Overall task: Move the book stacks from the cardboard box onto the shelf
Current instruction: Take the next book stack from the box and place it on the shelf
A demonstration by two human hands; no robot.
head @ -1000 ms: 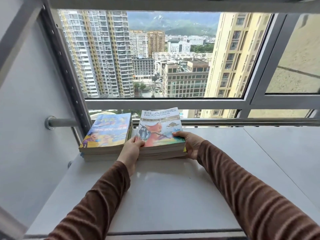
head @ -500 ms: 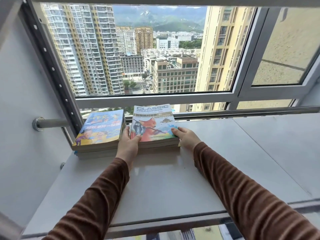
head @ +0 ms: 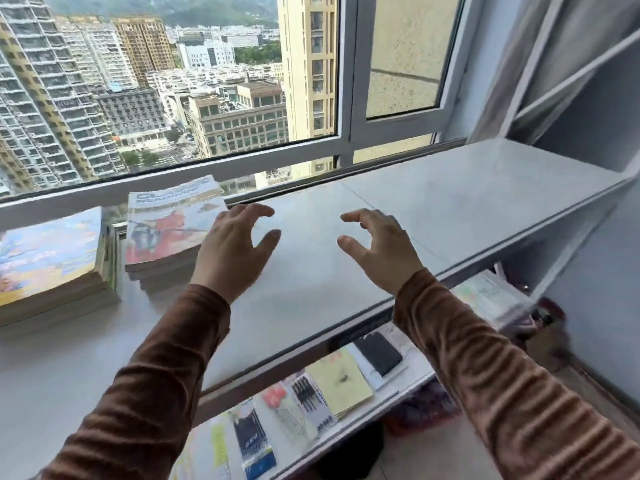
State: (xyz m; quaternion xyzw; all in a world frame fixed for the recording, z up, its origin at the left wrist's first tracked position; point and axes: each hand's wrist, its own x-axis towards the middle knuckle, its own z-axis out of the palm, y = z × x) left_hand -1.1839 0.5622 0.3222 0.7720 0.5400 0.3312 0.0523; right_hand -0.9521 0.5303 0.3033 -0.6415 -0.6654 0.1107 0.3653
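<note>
Two book stacks lie side by side on the white shelf (head: 398,216) under the window. The left stack (head: 48,261) has a blue and yellow cover. The right stack (head: 166,230) shows a fox picture and the words Classic Readings. My left hand (head: 232,247) hovers open just right of the fox stack, overlapping its near right corner. My right hand (head: 381,247) is open over bare shelf further right, fingers curled, holding nothing. The cardboard box is out of view.
A lower shelf (head: 398,386) below the front edge carries flat packets, pen packs and a yellow pad (head: 339,382). A large window (head: 173,98) stands behind the books. White shelving (head: 571,77) rises at the right. More packets (head: 491,296) lie at the lower right.
Both hands have let go of the fox stack and moved right and back from it, now open. The view has swung right and down, revealing the lower shelf.
</note>
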